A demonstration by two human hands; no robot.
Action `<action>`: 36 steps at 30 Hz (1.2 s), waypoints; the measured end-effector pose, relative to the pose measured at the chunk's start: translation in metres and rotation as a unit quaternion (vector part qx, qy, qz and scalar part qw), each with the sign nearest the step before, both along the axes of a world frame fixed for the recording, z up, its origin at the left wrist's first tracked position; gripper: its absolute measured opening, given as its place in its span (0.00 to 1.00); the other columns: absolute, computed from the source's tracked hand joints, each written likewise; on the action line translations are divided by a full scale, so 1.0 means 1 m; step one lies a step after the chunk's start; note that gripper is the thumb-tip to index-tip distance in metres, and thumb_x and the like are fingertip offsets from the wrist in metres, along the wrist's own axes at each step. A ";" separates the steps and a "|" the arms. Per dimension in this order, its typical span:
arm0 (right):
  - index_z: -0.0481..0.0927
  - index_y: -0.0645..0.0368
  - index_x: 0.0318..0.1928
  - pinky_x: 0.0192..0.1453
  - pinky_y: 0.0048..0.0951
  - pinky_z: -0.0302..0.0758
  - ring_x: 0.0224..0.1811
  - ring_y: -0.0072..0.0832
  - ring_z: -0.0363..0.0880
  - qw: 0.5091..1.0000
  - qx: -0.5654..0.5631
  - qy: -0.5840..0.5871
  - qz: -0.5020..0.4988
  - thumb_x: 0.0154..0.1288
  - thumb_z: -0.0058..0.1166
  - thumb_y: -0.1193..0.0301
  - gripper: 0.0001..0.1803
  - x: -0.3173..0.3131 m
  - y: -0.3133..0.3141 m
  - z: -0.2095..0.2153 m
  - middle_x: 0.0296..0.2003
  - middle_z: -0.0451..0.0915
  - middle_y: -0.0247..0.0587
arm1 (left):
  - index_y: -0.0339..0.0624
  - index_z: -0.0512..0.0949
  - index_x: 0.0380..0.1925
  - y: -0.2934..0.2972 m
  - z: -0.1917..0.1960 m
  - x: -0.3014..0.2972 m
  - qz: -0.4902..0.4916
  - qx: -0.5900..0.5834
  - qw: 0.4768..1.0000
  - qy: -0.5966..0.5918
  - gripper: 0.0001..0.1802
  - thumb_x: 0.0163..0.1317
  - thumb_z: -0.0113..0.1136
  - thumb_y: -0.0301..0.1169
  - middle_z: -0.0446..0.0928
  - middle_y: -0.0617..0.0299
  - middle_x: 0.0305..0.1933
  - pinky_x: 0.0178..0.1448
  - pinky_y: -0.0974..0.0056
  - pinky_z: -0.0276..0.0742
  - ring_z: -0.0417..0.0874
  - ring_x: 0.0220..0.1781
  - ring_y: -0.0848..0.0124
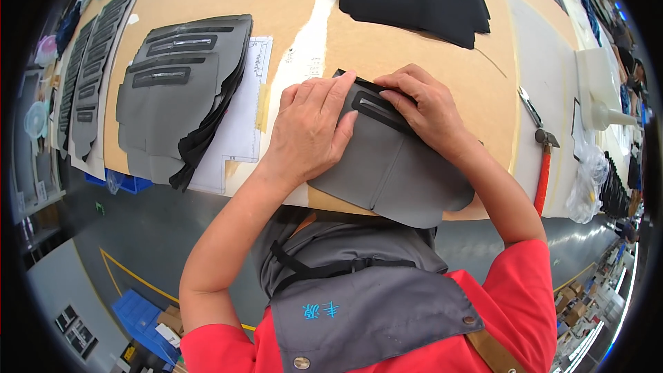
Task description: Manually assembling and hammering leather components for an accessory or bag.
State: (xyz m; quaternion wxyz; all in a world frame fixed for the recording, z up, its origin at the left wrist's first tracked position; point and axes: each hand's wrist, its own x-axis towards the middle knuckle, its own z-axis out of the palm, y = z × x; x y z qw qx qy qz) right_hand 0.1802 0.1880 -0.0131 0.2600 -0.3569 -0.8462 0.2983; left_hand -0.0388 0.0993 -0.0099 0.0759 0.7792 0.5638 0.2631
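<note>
Both hands, left hand (311, 128) and right hand (421, 107), press flat on the grey fabric panel (394, 173).

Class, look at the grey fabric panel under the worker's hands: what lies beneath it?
Beneath the grey fabric panel, a black layer's edge peeks out by the left hand and right hand, over the brown cardboard-covered table. Anything else is covered.

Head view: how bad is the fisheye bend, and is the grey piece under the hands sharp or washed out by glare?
Head view: the table edge bows strongly and a black rim cuts the corners; the grey fabric panel under the left hand and right hand is sharp and evenly lit, without glare; the white board at the right edge is overexposed; things along the rim are small and smeared.
</note>
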 end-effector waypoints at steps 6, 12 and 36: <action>0.88 0.56 0.51 0.47 0.33 0.82 0.41 0.35 0.81 0.989 0.140 -0.009 0.035 0.63 0.62 0.80 0.16 0.002 -0.001 -0.012 0.40 0.81 0.38 | 0.41 0.78 0.61 0.006 -0.005 0.013 0.034 -0.001 0.998 0.044 0.24 0.67 0.63 0.35 0.75 0.60 0.55 0.65 0.55 0.64 0.73 0.62 0.62; 0.88 0.55 0.51 0.48 0.32 0.82 0.43 0.35 0.80 0.985 0.169 -0.009 0.028 0.59 0.62 0.80 0.19 0.002 -0.003 -0.018 0.42 0.82 0.36 | 0.42 0.81 0.57 0.009 -0.009 0.014 0.014 0.058 0.997 0.057 0.19 0.67 0.62 0.34 0.76 0.58 0.54 0.67 0.54 0.64 0.75 0.61 0.61; 0.88 0.59 0.50 0.49 0.33 0.82 0.45 0.36 0.80 0.999 0.012 -0.017 -0.025 0.59 0.61 0.80 0.17 0.031 -0.021 -0.003 0.41 0.82 0.39 | 0.41 0.80 0.59 0.001 -0.005 0.037 -0.015 0.034 0.998 0.051 0.21 0.66 0.64 0.34 0.75 0.53 0.57 0.71 0.50 0.65 0.75 0.63 0.57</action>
